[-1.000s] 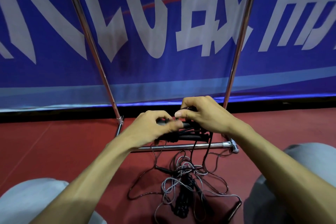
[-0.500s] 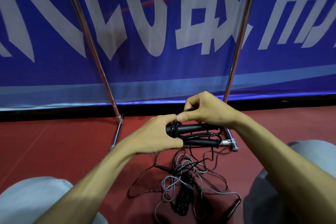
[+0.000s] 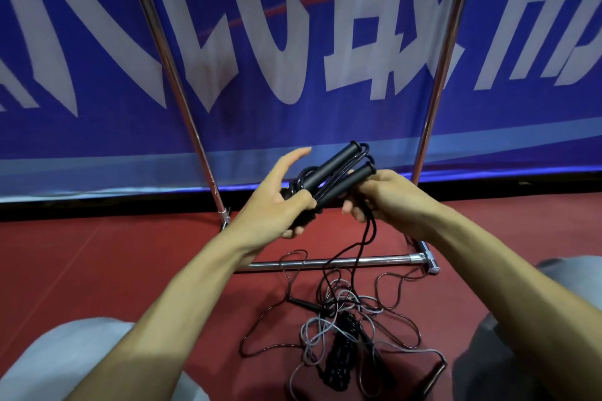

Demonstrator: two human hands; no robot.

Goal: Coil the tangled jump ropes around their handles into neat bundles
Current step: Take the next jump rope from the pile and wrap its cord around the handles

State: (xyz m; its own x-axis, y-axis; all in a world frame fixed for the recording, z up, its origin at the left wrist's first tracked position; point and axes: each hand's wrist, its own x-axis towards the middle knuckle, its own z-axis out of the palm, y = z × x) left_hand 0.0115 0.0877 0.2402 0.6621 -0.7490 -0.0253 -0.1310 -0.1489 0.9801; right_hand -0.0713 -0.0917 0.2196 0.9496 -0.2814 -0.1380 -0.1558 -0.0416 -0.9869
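Winding one rope is your step in hand: your left hand (image 3: 277,207) grips the base of the paired black handles (image 3: 338,172), forefinger straight, while your right hand (image 3: 382,198), at 3 o'clock of it, pinches the black cord (image 3: 365,247) beside them. That cord drops toward 6 o'clock into the tangled pile (image 3: 345,332) on the floor (image 3: 130,270), so the next wrap likely needs slack teased free.

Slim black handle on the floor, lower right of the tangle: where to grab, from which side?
Probably best: pinch the slim handle mid-shaft, across its width, from above on its right side. It lies flat and diagonal on the red floor at the outer edge of the rope tangle; loose cords crowd its left.
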